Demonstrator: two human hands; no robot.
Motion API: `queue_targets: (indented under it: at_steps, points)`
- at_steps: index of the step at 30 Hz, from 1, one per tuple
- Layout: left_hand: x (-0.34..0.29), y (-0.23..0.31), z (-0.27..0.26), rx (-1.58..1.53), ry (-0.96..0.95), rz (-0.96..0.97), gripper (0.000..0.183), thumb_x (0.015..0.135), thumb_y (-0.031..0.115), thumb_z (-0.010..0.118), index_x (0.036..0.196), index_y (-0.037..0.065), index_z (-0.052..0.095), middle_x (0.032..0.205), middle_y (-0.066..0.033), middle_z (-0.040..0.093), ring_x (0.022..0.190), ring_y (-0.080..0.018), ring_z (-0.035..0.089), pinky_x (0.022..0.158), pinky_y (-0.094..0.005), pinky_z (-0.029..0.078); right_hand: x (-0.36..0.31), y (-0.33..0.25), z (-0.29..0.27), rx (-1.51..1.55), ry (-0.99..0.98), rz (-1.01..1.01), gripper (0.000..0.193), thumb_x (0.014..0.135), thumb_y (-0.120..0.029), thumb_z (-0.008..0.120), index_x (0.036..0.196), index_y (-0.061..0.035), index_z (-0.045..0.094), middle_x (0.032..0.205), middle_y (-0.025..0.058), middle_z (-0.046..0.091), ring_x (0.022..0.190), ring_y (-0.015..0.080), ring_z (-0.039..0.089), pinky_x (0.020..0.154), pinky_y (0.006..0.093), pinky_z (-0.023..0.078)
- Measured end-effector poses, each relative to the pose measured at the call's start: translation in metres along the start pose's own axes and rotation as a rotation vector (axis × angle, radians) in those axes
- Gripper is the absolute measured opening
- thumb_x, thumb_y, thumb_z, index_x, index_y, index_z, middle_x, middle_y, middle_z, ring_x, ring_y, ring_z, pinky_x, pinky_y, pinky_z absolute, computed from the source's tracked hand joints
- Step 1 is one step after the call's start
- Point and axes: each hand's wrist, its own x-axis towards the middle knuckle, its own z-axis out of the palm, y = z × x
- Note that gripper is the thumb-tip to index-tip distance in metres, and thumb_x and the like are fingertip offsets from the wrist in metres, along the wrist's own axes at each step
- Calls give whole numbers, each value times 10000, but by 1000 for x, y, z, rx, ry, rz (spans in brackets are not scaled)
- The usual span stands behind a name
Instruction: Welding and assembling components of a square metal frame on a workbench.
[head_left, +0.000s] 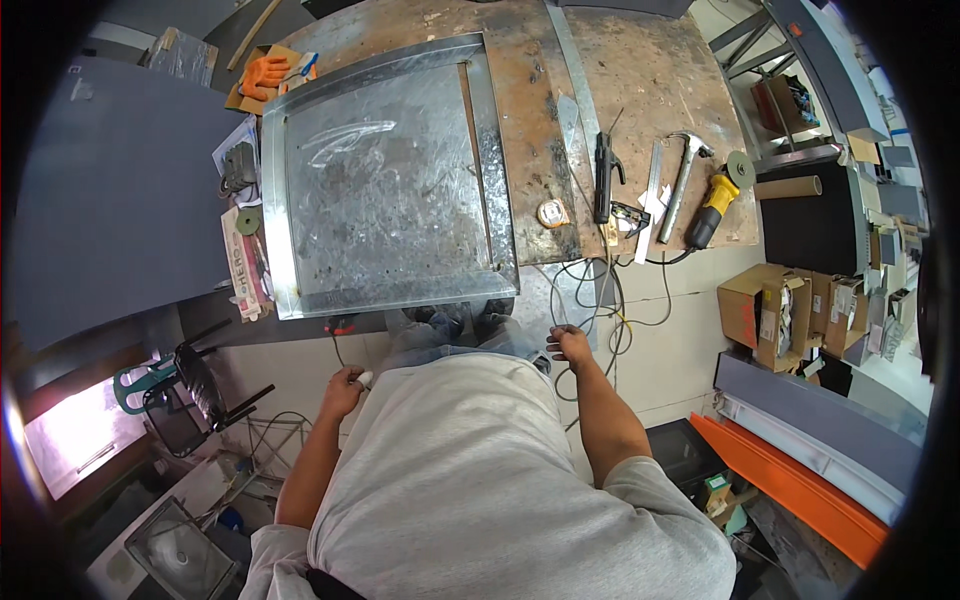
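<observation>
My left hand hangs low beside my shirt with its fingers curled. A small white piece shows at its fingertips; I cannot tell if it is held or wrapped round a finger. On the other side, my right hand is by my hip, fingers bent and pressed together, their inner side hidden. Both hands are apart from the bench. In front of me a square sheet-metal panel with a raised frame lies on the worn workbench. A tape measure rests just right of the panel.
Right of the panel lie a black electrode holder, a steel ruler, a hammer and a yellow angle grinder. Looped cables hang below the bench. Cardboard boxes stand right; a chair stands left.
</observation>
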Motion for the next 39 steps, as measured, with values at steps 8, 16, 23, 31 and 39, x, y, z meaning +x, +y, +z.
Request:
queue_targets:
  at_steps: [8,16,23,31,39]
  points:
    - [16,-15,28,-13,-33,10,311,820,106,616,1110,-3,648,1045,-171,698,927,-267,683,825,-359,535,-25,14,-15,-19,53,28,251,932,-230,576,1115,-61,607,944,85,693,785,192,651,643,356,513]
    - [28,-16,31,-104,-51,-6,319,816,82,586,1117,1,654,1014,-163,699,910,-252,687,792,-365,546,-38,8,-16,-18,49,13,285,931,-253,593,1126,-45,610,971,85,697,783,181,634,655,344,504]
    - [27,-21,28,-119,-37,-10,330,807,56,573,1121,-17,646,995,-174,705,850,-250,698,780,-355,551,-35,2,-8,-39,44,-3,302,933,-275,599,1127,-43,611,965,83,701,785,178,635,659,343,506]
    - [34,-52,35,-136,-8,-13,324,809,58,570,1115,-22,642,1001,-176,705,860,-253,693,769,-343,544,-29,0,0,-28,18,-43,292,911,-263,633,1077,-23,625,917,86,697,735,192,662,593,338,515]
    - [28,-54,35,-177,-41,-70,334,791,89,598,1110,9,654,948,-149,712,825,-221,684,751,-344,530,-25,-2,-1,-83,5,-8,254,920,-218,572,1117,-68,629,951,78,706,801,183,661,650,337,486]
